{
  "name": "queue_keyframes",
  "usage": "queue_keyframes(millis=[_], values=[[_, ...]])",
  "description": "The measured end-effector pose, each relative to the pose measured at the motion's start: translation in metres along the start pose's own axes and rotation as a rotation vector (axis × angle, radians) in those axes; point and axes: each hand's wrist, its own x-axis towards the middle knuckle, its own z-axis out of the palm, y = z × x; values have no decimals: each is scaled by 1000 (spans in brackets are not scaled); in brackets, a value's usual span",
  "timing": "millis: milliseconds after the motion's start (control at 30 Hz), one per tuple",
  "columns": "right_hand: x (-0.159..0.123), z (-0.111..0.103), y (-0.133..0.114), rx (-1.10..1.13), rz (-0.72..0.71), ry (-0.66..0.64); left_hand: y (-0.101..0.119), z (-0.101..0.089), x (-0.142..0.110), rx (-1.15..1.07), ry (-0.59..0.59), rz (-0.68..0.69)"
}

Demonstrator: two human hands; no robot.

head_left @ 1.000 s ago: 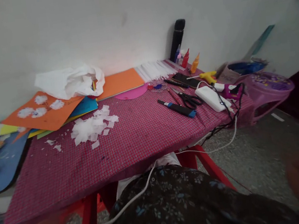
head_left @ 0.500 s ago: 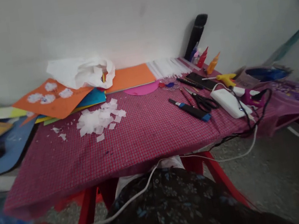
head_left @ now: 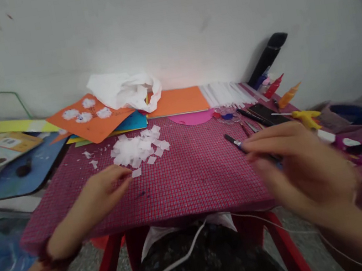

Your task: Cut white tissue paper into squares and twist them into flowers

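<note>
Over the front left of the table, my left hand [head_left: 106, 187] reaches toward a heap of small white paper squares [head_left: 135, 150]. Its fingertips are close to one loose square [head_left: 136, 173] at the heap's near side; thumb and fingers look slightly apart, with nothing visible between them. On the right, my right hand [head_left: 306, 167] hangs above the table, thumb and fingers parted and holding nothing I can see. Behind its fingertips lies a black cutter knife [head_left: 232, 140], partly hidden by the hand. The scissors beside it are mostly covered.
Orange paper with white flowers [head_left: 90, 120] and crumpled white paper [head_left: 124, 89] lie at the back left. White sticks [head_left: 228, 94], a pink paper disc [head_left: 192, 118], a yellow glue gun [head_left: 306, 118] and paint bottles [head_left: 288, 95] stand or lie farther right. A white cable [head_left: 174, 262] crosses my lap.
Both hands have come up from the lower edges to above the table, left toward the paper squares, right over the tools. The view has shifted left; the heap looks unchanged.
</note>
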Motion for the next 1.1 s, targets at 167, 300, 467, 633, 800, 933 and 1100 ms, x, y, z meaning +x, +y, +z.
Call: queue_keyframes(millis=[167, 300, 467, 633, 800, 933, 1100], values=[[15, 73, 26, 73, 29, -366, -16, 44, 14, 389, -187, 95], [25, 112, 40, 110, 42, -527, -20, 46, 21, 486, -219, 64], [43, 145, 46, 301, 129, -526, -16, 31, 37, -48, -60, -134], [55, 178, 51, 589, 421, -503, -4, 21, 62, -628, -97, -379], [53, 188, 77, 504, 447, -449, -23, 4, 85, -471, -50, -353], [50, 189, 100, 430, 505, -408, -51, -15, 100, -7, -87, -275], [46, 195, 110, 422, 506, -401, -69, -19, 116, 341, -122, -280]])
